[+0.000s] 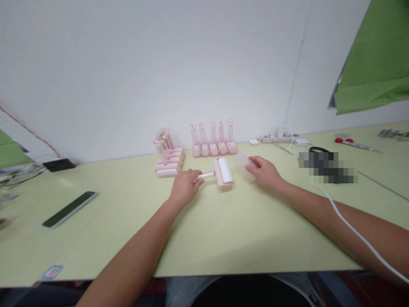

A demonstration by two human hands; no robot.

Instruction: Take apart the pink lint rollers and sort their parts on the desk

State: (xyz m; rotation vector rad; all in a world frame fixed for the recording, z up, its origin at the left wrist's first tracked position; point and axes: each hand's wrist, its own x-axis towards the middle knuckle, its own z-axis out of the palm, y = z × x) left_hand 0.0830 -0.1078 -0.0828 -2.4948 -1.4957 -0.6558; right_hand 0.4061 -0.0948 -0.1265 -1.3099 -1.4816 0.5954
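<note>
My left hand (185,186) is closed round the clear handle of a pink lint roller (225,172), whose white roll faces up just above or on the table. To its right, my right hand (266,172) pinches a thin, translucent whitish sheet (244,165); whether it is film or a plastic cover I cannot tell. A small gap shows between the sheet and the roll. Behind my hands, several pink lint rollers (213,147) stand in a row with handles up. Another group of lint rollers (169,164) stands behind my left hand.
The pale yellow table (223,238) meets a white wall. A phone (69,209) lies at left, near a black box (59,165). At right are a power strip (277,139), red-handled scissors (356,144) and a blurred dark object (329,166). A white cable (345,221) crosses my right forearm.
</note>
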